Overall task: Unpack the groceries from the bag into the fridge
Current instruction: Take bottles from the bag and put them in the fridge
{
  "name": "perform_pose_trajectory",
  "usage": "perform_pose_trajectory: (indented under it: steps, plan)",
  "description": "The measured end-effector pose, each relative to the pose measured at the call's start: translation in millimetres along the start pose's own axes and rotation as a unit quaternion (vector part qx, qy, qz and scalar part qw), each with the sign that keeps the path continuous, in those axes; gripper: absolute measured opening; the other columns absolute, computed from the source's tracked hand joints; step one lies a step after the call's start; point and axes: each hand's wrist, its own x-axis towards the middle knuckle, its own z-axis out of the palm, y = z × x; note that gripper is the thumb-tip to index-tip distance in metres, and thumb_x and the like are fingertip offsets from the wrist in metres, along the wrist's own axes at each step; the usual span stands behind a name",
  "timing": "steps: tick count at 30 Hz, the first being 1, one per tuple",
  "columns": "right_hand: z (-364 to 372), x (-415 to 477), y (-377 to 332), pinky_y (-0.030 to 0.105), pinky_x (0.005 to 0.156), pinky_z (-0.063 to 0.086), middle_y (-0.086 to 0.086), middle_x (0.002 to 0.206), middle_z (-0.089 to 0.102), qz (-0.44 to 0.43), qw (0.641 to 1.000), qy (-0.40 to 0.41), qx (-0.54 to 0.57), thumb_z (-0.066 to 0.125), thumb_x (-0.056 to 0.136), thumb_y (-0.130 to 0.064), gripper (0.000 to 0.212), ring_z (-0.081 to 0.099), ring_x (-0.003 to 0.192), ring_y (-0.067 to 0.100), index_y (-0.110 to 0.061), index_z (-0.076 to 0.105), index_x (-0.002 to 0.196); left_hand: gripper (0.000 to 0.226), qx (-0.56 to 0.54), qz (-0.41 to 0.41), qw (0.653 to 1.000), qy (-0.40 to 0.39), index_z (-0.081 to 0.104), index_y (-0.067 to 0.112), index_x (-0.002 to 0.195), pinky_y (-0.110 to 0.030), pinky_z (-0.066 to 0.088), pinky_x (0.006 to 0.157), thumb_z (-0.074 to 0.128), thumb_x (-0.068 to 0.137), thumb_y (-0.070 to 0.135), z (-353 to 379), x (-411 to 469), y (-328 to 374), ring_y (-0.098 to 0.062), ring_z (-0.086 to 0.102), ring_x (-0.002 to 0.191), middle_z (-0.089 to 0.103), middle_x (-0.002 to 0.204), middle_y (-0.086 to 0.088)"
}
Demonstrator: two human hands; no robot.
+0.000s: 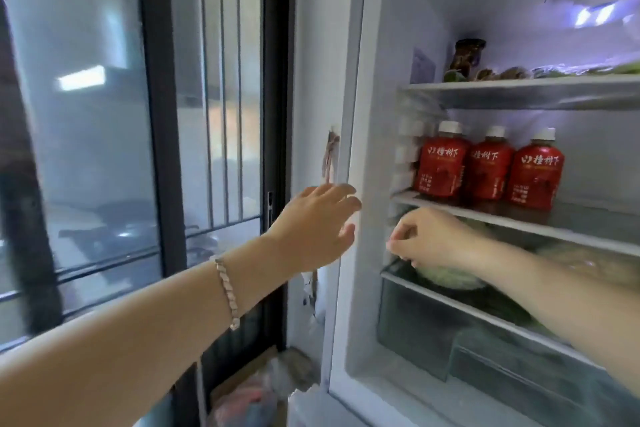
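The fridge (pixel 360 87) stands open before me. My left hand (pixel 311 229), with a bracelet on its wrist, reaches toward the fridge's left front edge, fingers spread and relaxed, holding nothing. My right hand (pixel 429 236) is inside, just under the middle shelf (pixel 519 224). Its curled fingers pinch at the top of a pale green wrapped bundle (pixel 446 279) that sits on the lower shelf. A pinkish plastic grocery bag (pixel 249 399) lies on the floor left of the fridge.
Three red bottles (pixel 488 166) stand in a row on the middle shelf. A dark jar (pixel 465 57) and wrapped food sit on the top shelf. A clear crisper drawer (pixel 433 333) lies below. A dark-framed glass door (pixel 152 149) fills the left.
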Motion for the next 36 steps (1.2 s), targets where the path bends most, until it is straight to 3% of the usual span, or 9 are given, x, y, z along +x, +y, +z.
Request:
perform_pose_trajectory:
  steps: [5,9,12,16,20,24,29,33,36]
  plan:
    - [63,-46,-43,0.023,0.058,0.048,0.007,0.076,0.070,-0.091,0.984,-0.154,-0.001,0.058,0.086,-0.023,0.019,0.062,0.064,0.015,-0.007,0.069,0.083,0.026,-0.007,-0.234,0.952,-0.195,0.056,0.019,0.112,-0.034,0.047,0.086,0.040,0.094,0.028,-17,-130,11,-0.025,0.055,0.108,0.058,0.119,-0.001]
    - [110,-97,-101,0.027,0.058,0.046,0.003,0.065,0.062,-0.176,0.945,-0.274,-0.022,0.057,0.083,-0.026,0.018,0.058,0.062,0.019,-0.016,0.062,0.069,0.029,-0.046,-0.383,0.859,-0.336,0.062,0.009,0.108,-0.026,0.043,0.080,0.042,0.094,0.025,-41,-237,14,-0.027,0.059,0.105,0.063,0.114,-0.009]
    - [143,-141,-153,0.030,0.068,0.051,0.003,0.084,0.069,-0.256,0.912,-0.316,-0.062,0.058,0.084,-0.030,0.021,0.064,0.077,0.019,-0.012,0.068,0.089,0.031,-0.076,-0.472,0.797,-0.368,0.062,0.006,0.112,-0.023,0.042,0.080,0.044,0.094,0.024,-72,-332,26,-0.027,0.058,0.108,0.062,0.117,-0.012]
    - [188,-224,-237,0.026,0.072,0.052,-0.001,0.086,0.069,-0.357,0.854,-0.372,-0.070,0.057,0.085,-0.031,0.013,0.063,0.072,0.013,-0.021,0.064,0.085,0.032,-0.058,-0.586,0.718,-0.372,0.061,0.007,0.116,-0.026,0.045,0.085,0.045,0.095,0.025,-128,-466,64,-0.027,0.058,0.109,0.061,0.120,-0.011]
    - [227,-341,-330,0.026,0.071,0.053,0.009,0.095,0.071,-0.492,0.764,-0.396,-0.128,0.049,0.089,-0.026,0.030,0.066,0.080,0.021,-0.007,0.069,0.101,0.029,-0.050,-0.704,0.632,-0.319,0.063,0.006,0.106,-0.023,0.039,0.058,0.045,0.091,0.022,-205,-601,122,-0.024,0.055,0.083,0.063,0.105,-0.011]
    - [265,-497,-417,0.023,0.058,0.042,0.013,0.096,0.068,-0.619,0.652,-0.392,-0.197,0.045,0.091,-0.026,0.036,0.057,0.079,0.021,-0.004,0.066,0.110,0.023,-0.022,-0.809,0.527,-0.260,0.063,0.017,0.099,-0.026,0.042,0.074,0.047,0.088,0.028,-289,-740,206,-0.026,0.060,0.103,0.064,0.110,-0.005]
    - [293,-716,-509,0.017,0.053,0.039,0.006,0.082,0.062,-0.701,0.527,-0.443,-0.186,0.048,0.092,-0.028,0.028,0.058,0.080,0.020,-0.008,0.065,0.103,0.016,-0.011,-0.914,0.365,-0.176,0.058,0.017,0.078,-0.025,0.039,0.067,0.046,0.086,0.024,-399,-895,341,-0.030,0.062,0.099,0.065,0.104,-0.009]
    - [292,-872,-567,0.016,0.049,0.037,0.003,0.066,0.065,-0.768,0.452,-0.421,-0.169,0.046,0.089,-0.023,0.027,0.048,0.052,0.011,-0.005,0.067,0.091,0.015,0.022,-0.959,0.264,-0.102,0.056,0.020,0.075,-0.027,0.042,0.070,0.047,0.085,0.025,-484,-976,439,-0.030,0.062,0.097,0.066,0.100,-0.009]
    - [289,-964,-600,0.020,0.055,0.037,0.004,0.071,0.058,-0.807,0.397,-0.402,-0.175,0.045,0.092,-0.025,0.036,0.056,0.073,0.019,0.001,0.068,0.101,0.018,0.046,-0.975,0.205,-0.076,0.054,0.020,0.071,-0.027,0.040,0.069,0.045,0.086,0.024,-535,-1023,496,-0.029,0.062,0.098,0.065,0.099,-0.008]
